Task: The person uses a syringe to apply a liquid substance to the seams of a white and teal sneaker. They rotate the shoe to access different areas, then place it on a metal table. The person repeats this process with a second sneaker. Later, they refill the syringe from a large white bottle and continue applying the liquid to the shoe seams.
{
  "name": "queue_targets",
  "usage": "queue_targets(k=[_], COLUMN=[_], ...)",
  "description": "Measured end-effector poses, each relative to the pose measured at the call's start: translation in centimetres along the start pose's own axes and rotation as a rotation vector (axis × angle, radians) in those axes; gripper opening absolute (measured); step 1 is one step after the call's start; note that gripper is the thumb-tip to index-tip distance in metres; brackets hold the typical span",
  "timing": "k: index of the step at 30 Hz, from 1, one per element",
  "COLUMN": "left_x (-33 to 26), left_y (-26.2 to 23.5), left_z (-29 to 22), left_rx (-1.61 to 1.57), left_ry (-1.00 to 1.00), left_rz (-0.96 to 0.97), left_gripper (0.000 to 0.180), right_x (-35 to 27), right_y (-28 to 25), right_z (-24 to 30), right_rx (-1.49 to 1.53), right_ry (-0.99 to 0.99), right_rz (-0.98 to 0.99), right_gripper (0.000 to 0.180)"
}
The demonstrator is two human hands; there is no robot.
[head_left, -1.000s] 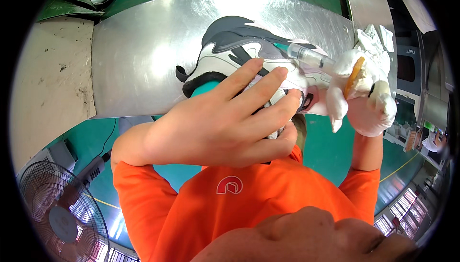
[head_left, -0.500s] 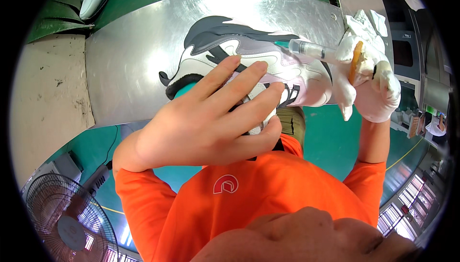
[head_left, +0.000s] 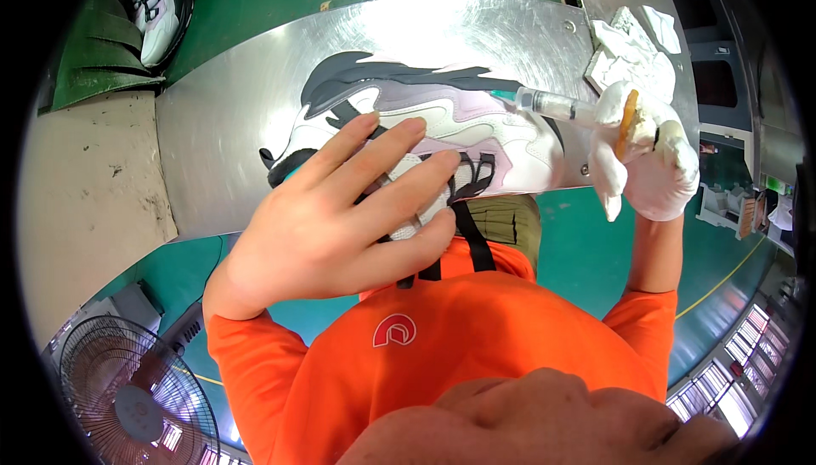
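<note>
A white, lilac and black sneaker (head_left: 510, 146) lies on its side on the metal worktop (head_left: 229, 91), its dark sole side away from me and its toe to the right. My bare left hand (head_left: 340, 210) is laid over the laced upper with the fingers spread, holding the shoe; its thumb is hidden. In my white-gloved right hand (head_left: 648, 159) is a clear syringe (head_left: 557, 106) with a teal tip. That tip is at the seam between sole and upper; whether it touches I cannot tell. An orange band (head_left: 627, 123) crosses the glove.
Crumpled white paper or cloth (head_left: 629, 48) lies on the worktop beyond my right hand. Another sneaker (head_left: 161, 19) stands at the far left by green flaps (head_left: 98, 48). A beige board (head_left: 93, 150) borders the worktop's left end. A fan (head_left: 127, 388) stands at lower left.
The sneaker has shifted left along the worktop with my left hand on it. The syringe tip stays by the sole seam and is now nearer the toe.
</note>
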State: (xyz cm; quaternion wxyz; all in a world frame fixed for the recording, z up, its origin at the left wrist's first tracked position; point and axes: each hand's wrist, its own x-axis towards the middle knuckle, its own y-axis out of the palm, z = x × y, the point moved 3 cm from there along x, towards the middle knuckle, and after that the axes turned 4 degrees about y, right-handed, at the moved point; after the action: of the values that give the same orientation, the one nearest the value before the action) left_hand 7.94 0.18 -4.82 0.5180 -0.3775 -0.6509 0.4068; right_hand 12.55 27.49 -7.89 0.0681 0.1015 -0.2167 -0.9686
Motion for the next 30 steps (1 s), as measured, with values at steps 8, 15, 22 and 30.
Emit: queue_targets(k=[8, 15, 22, 30], left_x=[0.7, 0.9, 0.5, 0.2], left_y=[-0.3, -0.4, 0.5, 2.5], left_z=[-0.4, -1.2, -3.4, -6.7], left_rx=[0.002, 0.061, 0.171, 0.295], left_ry=[-0.044, -0.062, -0.127, -0.217], left_rz=[0.075, 0.159, 0.187, 0.116], left_gripper=[0.017, 0.016, 0.022, 0.024], right_x=[-1.4, -2.6, -3.8, -5.1], right_y=[-2.6, -3.9, -5.2, -5.4], right_z=[-1.4, -2.6, -4.9, -7.6], right_rx=[0.283, 0.378, 0.448, 0.563], right_ry=[-0.07, -0.147, -0.184, -0.2], right_rz=[0.153, 0.199, 0.154, 0.111], right_gripper=[0.061, 0.056, 0.051, 0.065])
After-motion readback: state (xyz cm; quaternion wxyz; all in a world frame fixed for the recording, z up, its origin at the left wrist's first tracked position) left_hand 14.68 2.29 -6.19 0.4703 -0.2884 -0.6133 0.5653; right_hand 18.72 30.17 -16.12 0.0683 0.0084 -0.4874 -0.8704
